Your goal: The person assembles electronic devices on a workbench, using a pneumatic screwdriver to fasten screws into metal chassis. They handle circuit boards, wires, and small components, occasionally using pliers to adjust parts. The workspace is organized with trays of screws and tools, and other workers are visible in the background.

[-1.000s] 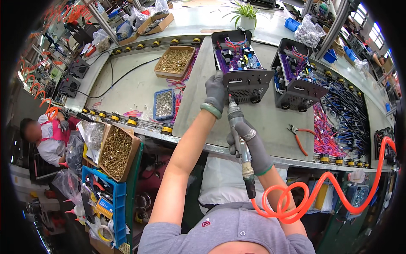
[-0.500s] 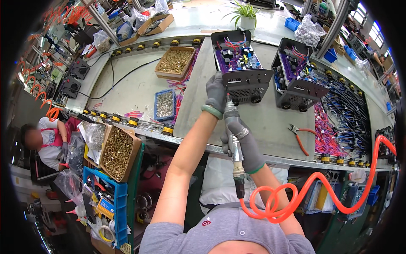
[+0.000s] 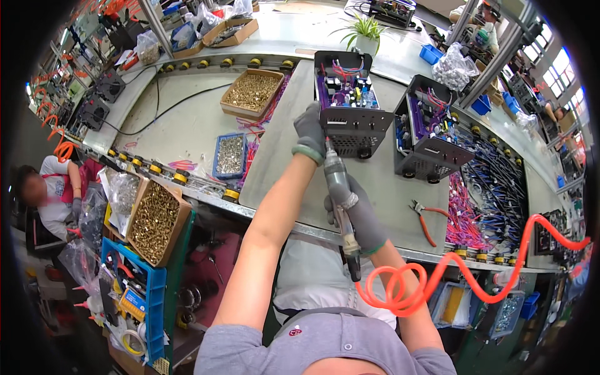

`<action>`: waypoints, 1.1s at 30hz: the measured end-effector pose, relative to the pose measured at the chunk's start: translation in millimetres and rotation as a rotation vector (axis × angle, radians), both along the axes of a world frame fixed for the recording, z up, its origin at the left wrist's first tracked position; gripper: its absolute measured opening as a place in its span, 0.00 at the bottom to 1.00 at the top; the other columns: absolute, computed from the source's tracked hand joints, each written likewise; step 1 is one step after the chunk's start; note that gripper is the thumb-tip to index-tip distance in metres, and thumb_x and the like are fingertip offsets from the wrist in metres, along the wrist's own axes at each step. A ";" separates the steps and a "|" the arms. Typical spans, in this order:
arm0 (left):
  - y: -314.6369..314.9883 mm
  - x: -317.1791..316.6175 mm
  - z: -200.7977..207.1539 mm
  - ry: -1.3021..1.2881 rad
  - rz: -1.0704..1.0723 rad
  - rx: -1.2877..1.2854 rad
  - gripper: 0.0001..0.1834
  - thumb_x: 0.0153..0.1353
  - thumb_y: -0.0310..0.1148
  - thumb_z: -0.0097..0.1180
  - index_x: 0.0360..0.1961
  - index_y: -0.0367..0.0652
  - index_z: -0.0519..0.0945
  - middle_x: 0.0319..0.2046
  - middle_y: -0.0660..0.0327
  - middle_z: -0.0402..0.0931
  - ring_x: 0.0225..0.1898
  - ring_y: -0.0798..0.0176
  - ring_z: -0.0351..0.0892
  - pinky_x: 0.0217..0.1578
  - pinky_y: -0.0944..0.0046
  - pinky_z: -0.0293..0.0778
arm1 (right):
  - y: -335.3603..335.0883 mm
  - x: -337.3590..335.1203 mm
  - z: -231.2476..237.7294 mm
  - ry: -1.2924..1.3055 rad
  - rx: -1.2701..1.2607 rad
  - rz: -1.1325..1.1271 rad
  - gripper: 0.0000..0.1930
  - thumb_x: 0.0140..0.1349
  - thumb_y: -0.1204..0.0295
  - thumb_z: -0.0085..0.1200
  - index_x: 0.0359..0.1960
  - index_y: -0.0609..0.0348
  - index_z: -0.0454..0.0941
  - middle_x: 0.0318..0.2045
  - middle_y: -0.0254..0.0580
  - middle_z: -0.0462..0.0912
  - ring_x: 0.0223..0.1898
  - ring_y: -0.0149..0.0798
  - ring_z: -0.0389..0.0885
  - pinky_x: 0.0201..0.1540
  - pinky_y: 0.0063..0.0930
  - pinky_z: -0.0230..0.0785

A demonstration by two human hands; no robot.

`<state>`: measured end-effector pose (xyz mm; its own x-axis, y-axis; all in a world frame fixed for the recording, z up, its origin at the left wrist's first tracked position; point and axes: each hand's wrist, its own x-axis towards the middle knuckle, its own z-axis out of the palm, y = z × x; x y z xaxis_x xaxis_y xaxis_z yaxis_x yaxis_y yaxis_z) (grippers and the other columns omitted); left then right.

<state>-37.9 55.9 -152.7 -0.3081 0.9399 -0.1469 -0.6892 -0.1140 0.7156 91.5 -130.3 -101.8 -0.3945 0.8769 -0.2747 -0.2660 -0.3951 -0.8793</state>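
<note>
A black metal device case (image 3: pixel 357 119) with an open top stands in front of me, purple circuit boards and coloured wires inside. My left hand (image 3: pixel 310 130), in a grey glove, is closed on its left front corner. In my gloved right hand (image 3: pixel 362 215) is a pneumatic screwdriver (image 3: pixel 335 170), its fingers wrapped round the body. The screwdriver slants up to the case, its tip at the left edge of the front panel by my left fingers; contact cannot be made out. From its lower end runs a coiled orange air hose (image 3: pixel 450 265).
A second open device case (image 3: pixel 434 150) stands to the right. Near it lie red-handled pliers (image 3: pixel 425 225), pink wires (image 3: pixel 465 215) and dark cables (image 3: pixel 500 178). To the left are a cardboard tray of brass parts (image 3: pixel 253 92) and a blue bin of screws (image 3: pixel 230 156). A co-worker (image 3: pixel 59 190) sits far left.
The whole view has shifted and turned slightly. Both hands keep their grips, and the screwdriver tip stays by the left edge of the front panel.
</note>
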 end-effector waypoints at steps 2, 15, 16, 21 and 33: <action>0.1 7.2 5.9 -0.013 0.017 -0.056 0.10 0.60 0.36 0.56 0.25 0.42 0.81 0.23 0.64 0.78 0.22 0.68 0.74 0.25 0.63 0.72 | -0.2 1.8 -0.7 0.068 -0.126 -0.024 0.28 0.62 0.50 0.54 0.54 0.58 0.66 0.26 0.36 0.74 0.19 0.28 0.72 0.22 0.22 0.67; -74.4 -32.9 -52.1 1.237 -0.161 -0.101 0.11 0.63 0.38 0.55 0.39 0.42 0.82 0.30 0.59 0.79 0.30 0.62 0.79 0.34 0.63 0.75 | -35.8 74.4 -26.6 -0.154 -0.297 0.035 0.29 0.60 0.45 0.55 0.52 0.57 0.71 0.24 0.36 0.76 0.21 0.28 0.74 0.24 0.21 0.68; -87.8 -30.8 -49.8 1.332 -0.222 -0.078 0.10 0.62 0.37 0.55 0.39 0.44 0.82 0.32 0.58 0.80 0.32 0.59 0.80 0.36 0.62 0.76 | -33.4 72.6 -27.7 -0.144 -0.287 0.027 0.29 0.60 0.45 0.54 0.52 0.57 0.71 0.24 0.36 0.76 0.21 0.28 0.74 0.24 0.21 0.68; -106.2 -27.2 -50.4 1.598 -0.471 0.223 0.09 0.59 0.37 0.57 0.40 0.53 0.83 0.43 0.59 0.78 0.43 0.51 0.79 0.45 0.56 0.75 | -33.0 74.4 -26.9 -0.131 -0.269 0.012 0.29 0.61 0.45 0.52 0.51 0.58 0.71 0.25 0.36 0.75 0.21 0.29 0.74 0.24 0.22 0.67; -104.5 -19.5 -15.1 1.710 -0.720 0.115 0.10 0.63 0.32 0.53 0.43 0.42 0.75 0.38 0.55 0.78 0.33 0.56 0.80 0.33 0.58 0.77 | -51.9 93.8 -13.5 -0.106 -0.183 0.081 0.35 0.57 0.43 0.55 0.52 0.62 0.68 0.25 0.40 0.75 0.20 0.30 0.74 0.23 0.24 0.68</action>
<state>-57.5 -48.5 -167.9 0.3786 0.9221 -0.0796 0.7508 -0.2557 0.6090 185.3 -182.1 -115.3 -0.4216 0.7754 -0.4701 -0.1368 -0.5668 -0.8124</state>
